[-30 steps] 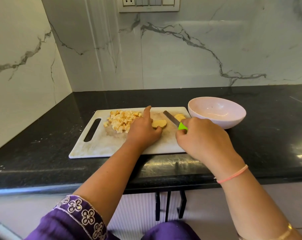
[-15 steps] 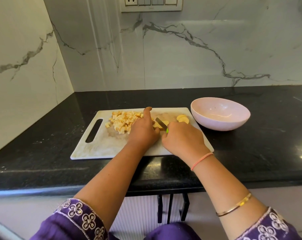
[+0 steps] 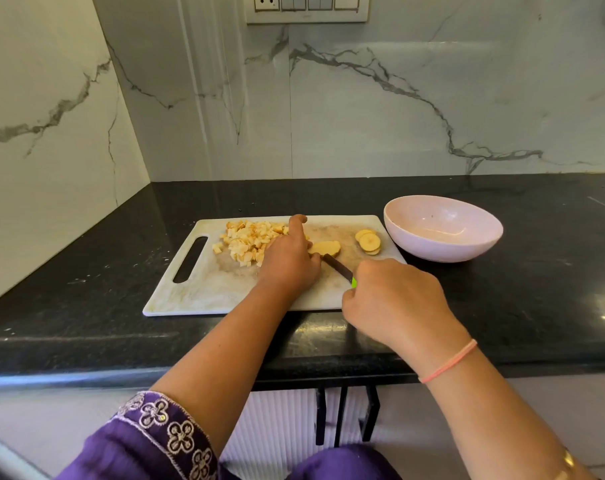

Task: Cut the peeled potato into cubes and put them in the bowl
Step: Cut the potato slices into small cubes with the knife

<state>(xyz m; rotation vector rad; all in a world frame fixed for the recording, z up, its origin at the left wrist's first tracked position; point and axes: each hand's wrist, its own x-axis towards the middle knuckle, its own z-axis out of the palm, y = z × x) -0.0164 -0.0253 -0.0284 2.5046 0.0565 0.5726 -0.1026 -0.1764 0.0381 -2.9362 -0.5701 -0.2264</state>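
Your bench (image 3: 86, 271) is a dark, speckled stone top running into a corner, glossy enough to catch light along its front edge. Behind it and to the left rise white marble walls (image 3: 398, 116) with grey veins, and a switch plate (image 3: 306, 6) sits high on the back wall. Under the front edge you can see a white ribbed panel (image 3: 280, 420) and three black bars (image 3: 342, 414).

A white board (image 3: 204, 292) with a slot handle at its left end lies flat near the bench front, its surface stained and scuffed. A heap of cubes (image 3: 249, 242) sits on its far left part. Your left grip (image 3: 287, 261) rests just beside that heap, fingers curled down over the left end of a potato slab (image 3: 325, 248) in the middle of the board, with one finger stretched out straight towards the wall. Your right grip (image 3: 394, 303) is clenched round the green handle of a knife (image 3: 337, 268), whose blade points at the slab's near edge; I cannot tell whether it touches. A few round slices (image 3: 368, 241) overlap at the board's right end.

The pink bowl (image 3: 432, 249) stands on the bench just beside the board's far right corner, with no potato in it.

You wear a purple embroidered sleeve (image 3: 155, 434) on the left arm and a pink band (image 3: 448, 365) on the right wrist.
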